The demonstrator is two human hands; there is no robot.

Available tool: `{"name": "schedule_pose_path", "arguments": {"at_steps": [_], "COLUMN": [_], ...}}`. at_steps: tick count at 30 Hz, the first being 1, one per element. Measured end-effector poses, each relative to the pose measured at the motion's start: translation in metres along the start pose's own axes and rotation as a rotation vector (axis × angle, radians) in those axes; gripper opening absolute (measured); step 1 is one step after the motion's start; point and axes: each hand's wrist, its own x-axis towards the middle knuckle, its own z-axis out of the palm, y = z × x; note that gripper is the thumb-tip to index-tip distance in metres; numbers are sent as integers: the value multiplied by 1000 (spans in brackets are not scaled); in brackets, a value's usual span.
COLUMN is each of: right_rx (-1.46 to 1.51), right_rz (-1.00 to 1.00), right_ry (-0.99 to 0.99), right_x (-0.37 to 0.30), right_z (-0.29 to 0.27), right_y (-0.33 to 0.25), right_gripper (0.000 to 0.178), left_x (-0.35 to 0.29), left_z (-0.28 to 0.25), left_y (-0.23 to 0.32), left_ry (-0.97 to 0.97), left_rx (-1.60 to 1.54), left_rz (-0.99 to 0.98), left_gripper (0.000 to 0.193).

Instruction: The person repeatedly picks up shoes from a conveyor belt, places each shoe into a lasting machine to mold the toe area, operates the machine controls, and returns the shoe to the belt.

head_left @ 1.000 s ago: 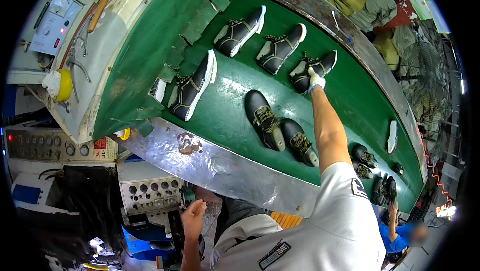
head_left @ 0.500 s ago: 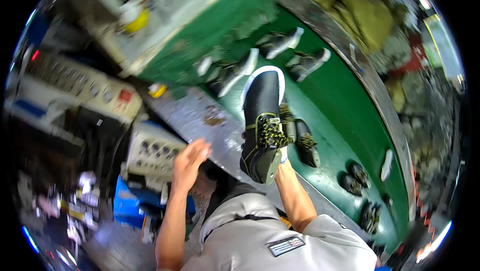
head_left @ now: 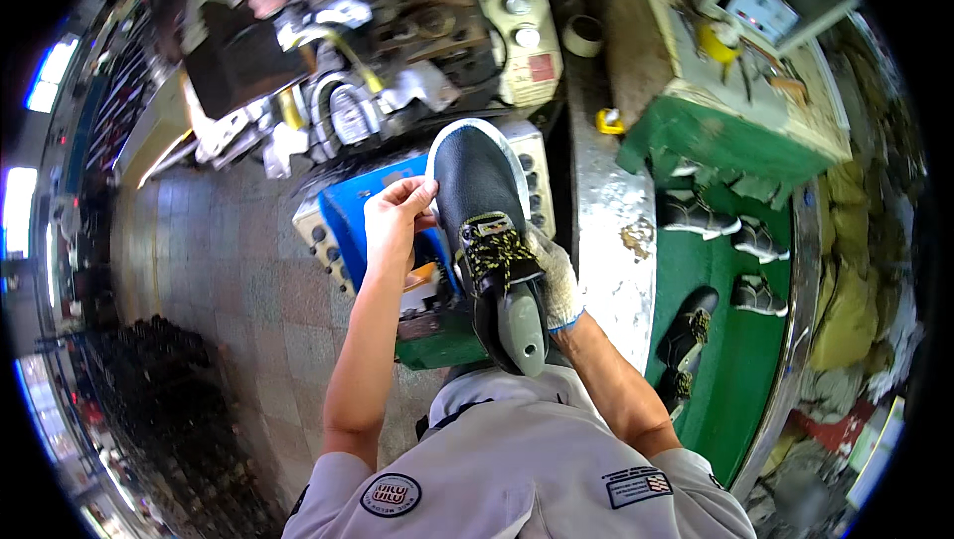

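A black shoe (head_left: 480,181) with a white sole edge and black-yellow laces is held up in front of me, toe pointing away. A grey-green last (head_left: 521,325) fills its heel opening. My right hand (head_left: 556,279), in a whitish knit glove, grips the shoe's right side; its fingers are partly hidden behind it. My bare left hand (head_left: 394,223) pinches the sole edge on the left near the toe with thumb and fingers.
Behind the shoe stands a blue bin (head_left: 366,203) beside a cream control box (head_left: 542,181). At right, a metal ledge (head_left: 613,241) borders a green conveyor (head_left: 730,345) carrying several shoes. A cluttered machine (head_left: 427,32) stands ahead, and rows of dark items (head_left: 159,420) lie at lower left.
My view has turned left, away from the green conveyor, and the shoe has come along in my right hand. My left hand, formerly apart, has taken hold of the shoe's edge.
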Motion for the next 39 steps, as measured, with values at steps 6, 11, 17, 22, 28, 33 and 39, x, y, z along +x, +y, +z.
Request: {"name": "schedule_pose_path", "arguments": {"at_steps": [6, 11, 17, 22, 28, 33, 39], "right_rx": [-17, -15, 112, -30, -287, -786, -1425], "right_rz": [117, 99, -13, -91, -172, -361, -625], "right_ry": [-67, -35, -90, -6, 9, 97, 9], "right_x": [59, 103, 141, 168, 165, 158, 167], "right_z": [71, 111, 145, 133, 144, 142, 157], "right_y": [37, 59, 62, 89, 78, 62, 33], "right_gripper": [52, 56, 37, 52, 48, 61, 62], "left_x": [5, 19, 35, 25, 24, 27, 36], "left_z": [-85, -112, -113, -105, -108, -126, -137], "left_y": [1, 12, 22, 7, 3, 1, -16], "left_ry": [178, 188, 149, 51, -120, -174, -98], "left_rx": [-271, -386, -459, -537, -547, -676, -575], "left_rz": [101, 280, 361, -42, -87, -187, -226], "left_gripper": [44, 61, 63, 42, 56, 53, 69]}}
